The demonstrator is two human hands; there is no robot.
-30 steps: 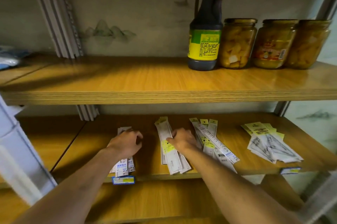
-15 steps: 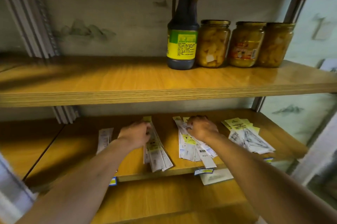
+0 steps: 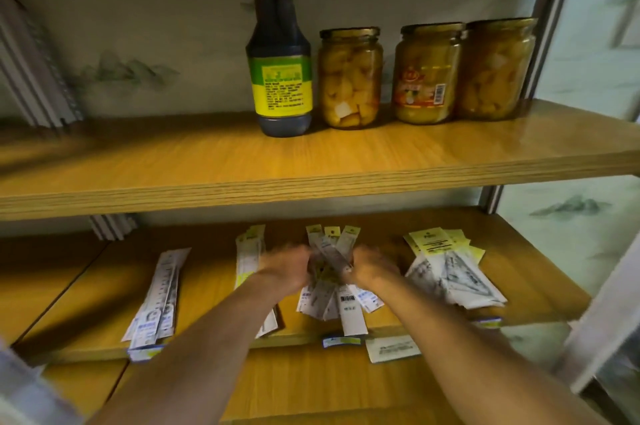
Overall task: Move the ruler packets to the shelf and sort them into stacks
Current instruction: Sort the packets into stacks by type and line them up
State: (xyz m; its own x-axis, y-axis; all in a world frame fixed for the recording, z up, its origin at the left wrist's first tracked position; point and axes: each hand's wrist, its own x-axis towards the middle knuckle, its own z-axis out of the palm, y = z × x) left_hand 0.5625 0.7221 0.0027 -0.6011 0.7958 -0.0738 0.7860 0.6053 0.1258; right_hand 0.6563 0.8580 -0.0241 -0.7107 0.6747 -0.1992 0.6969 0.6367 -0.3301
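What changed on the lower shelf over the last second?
The left hand left the leftmost stack and joined the right hand on the fanned middle stack, gathering it from both sides. The triangle packets stayed put.

Four ruler packet stacks (image 3: pixel 330 281) in a row on lower shelf (image 3: pixel 214 289); bottle (image 3: pixel 280 57) left of three jars (image 3: pixel 350 76) on upper shelf (image 3: pixel 207 161).

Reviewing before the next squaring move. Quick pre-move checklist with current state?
1. Both hands on the fanned middle pile: left hand, right hand: ok.
2. Grip firmness: cannot tell, hands blurred.
3. Middle pile squared: not ok, packets splay and cross.
4. Pile fully on the lower shelf: not ok, one packet overhangs the front edge.
5. Far-left stack tidy: ok.
6. Right triangle-packet stack clear of hands: ok.
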